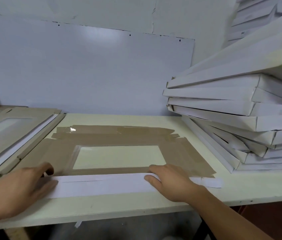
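Observation:
A flat cardboard box blank [119, 138], brown side up with a clear rectangular window in its middle, lies on the cream table [240, 187]. Its near flap [102, 186] is folded over toward the window and shows its white side. My left hand [17, 187] presses on the left end of that flap, fingers fairly straight, thumb at the fold. My right hand [169, 182] lies flat on the flap's right part, fingers straight along the fold line.
A leaning stack of assembled white flat boxes [232, 115] fills the right side of the table. A pile of unfolded brown blanks [15, 129] lies at the left. A white wall panel stands behind. The table's front edge runs just below my hands.

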A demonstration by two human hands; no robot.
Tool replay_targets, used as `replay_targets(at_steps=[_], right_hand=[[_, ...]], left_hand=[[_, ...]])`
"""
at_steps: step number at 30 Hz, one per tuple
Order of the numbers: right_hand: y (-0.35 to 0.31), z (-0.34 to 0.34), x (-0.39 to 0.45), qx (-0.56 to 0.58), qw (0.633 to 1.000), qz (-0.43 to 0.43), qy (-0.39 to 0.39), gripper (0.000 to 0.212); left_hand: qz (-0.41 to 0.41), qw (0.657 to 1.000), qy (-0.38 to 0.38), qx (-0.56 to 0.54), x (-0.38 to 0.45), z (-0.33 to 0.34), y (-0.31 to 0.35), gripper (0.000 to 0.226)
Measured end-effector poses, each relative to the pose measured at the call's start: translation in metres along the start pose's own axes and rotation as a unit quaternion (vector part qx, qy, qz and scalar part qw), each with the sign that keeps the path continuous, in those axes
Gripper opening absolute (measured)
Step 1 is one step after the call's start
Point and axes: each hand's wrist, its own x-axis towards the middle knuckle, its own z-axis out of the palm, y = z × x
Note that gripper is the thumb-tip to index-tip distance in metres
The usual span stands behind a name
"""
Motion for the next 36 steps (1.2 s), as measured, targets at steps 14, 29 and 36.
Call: replay_targets(at_steps=[14,29,36], right_hand=[[-0.046,0.042,0.027,0.002,0.992,-0.055,-0.111,0.066],[0.082,0.015,-0.032,-0.017,0.985,0.134,-0.111,0.072],[0.065,0.017,-0.034,-0.057,0.99,0.073,-0.111,0.084]], left_hand=[[0.247,0.962,-0.109,0.028,-0.003,0.016,0.162,0.084],[0.094,0.981,-0.167,-0.035,-0.016,0.035,-0.001,0.067],[0.21,0.977,-0.034,-0.022,0.009,0.025,0.007,0.049]])
